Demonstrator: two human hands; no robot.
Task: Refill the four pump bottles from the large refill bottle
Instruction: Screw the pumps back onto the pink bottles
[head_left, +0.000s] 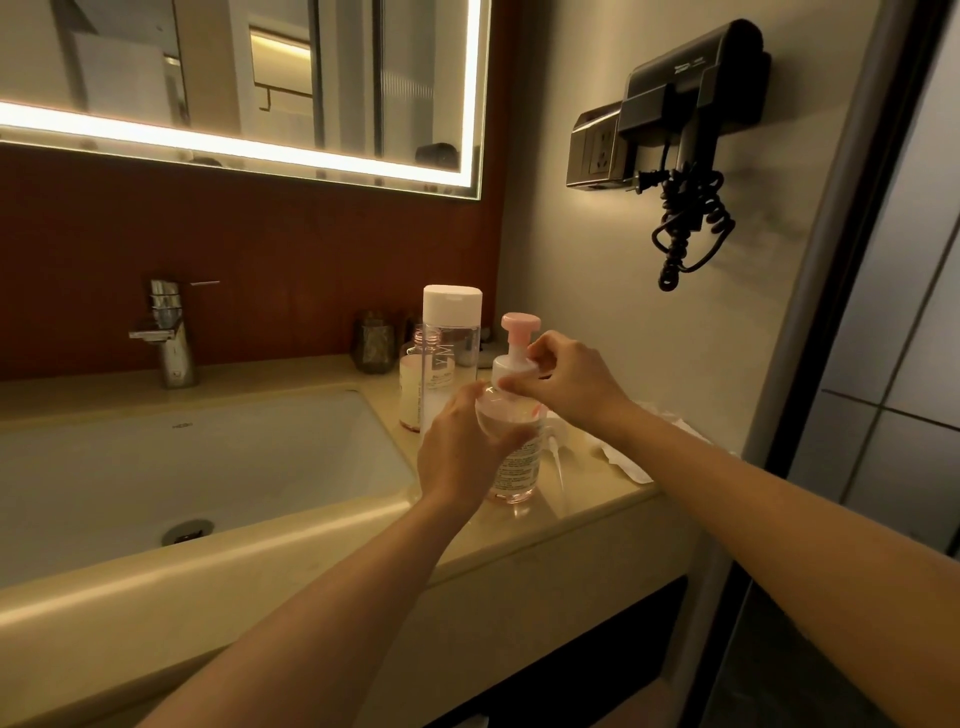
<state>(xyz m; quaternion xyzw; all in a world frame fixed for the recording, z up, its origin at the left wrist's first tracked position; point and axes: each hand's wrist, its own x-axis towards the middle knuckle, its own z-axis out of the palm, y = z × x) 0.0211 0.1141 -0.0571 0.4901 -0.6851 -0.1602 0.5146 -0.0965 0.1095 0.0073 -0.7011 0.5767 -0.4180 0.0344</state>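
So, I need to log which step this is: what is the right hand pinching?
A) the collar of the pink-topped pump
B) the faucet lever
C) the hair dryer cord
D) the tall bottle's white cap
A: the right hand pinches the pump collar on the pump bottle, whose body the left hand grips.

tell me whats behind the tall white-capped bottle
A smaller bottle with a bare threaded neck stands behind the tall bottle, showing at its left edge. Its right side is covered, so whether more bottles stand there cannot be told.
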